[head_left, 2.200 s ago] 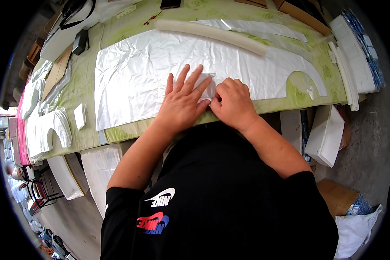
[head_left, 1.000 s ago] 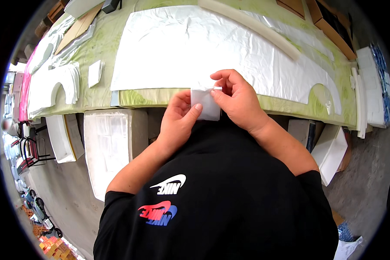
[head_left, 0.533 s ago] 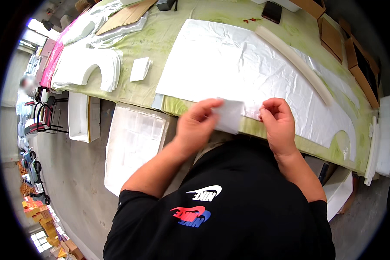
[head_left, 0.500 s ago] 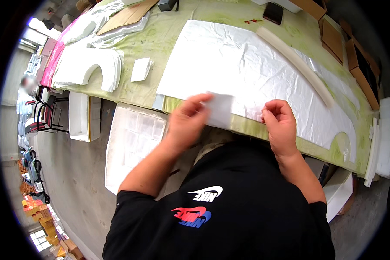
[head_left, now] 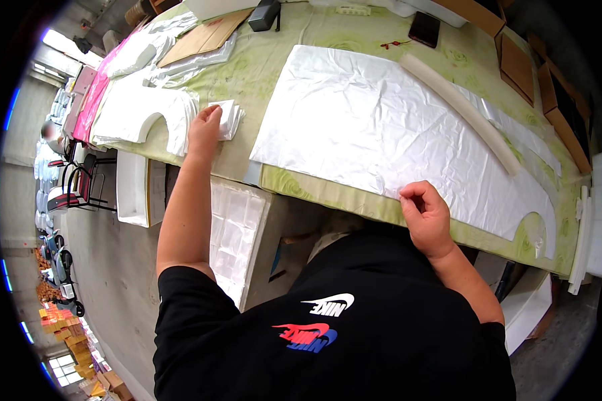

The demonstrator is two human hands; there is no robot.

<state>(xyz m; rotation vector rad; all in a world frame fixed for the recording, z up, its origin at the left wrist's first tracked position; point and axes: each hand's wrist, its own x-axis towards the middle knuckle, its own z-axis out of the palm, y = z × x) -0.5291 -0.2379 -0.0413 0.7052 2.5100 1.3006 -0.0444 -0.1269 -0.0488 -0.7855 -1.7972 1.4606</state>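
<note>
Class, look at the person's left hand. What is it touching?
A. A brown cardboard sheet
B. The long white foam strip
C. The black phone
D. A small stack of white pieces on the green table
D: the left hand rests on the small stack of white pieces on the green table, away from the large white sheet.

my black short-sleeved t-shirt, white and red-blue chest logos; bare forearms, left hand [head_left: 205, 127], right hand [head_left: 427, 217] ungloved.

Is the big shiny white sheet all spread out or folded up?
Spread out. The white sheet lies flat and wrinkled across the green table, with the right hand pinching its near edge.
</note>
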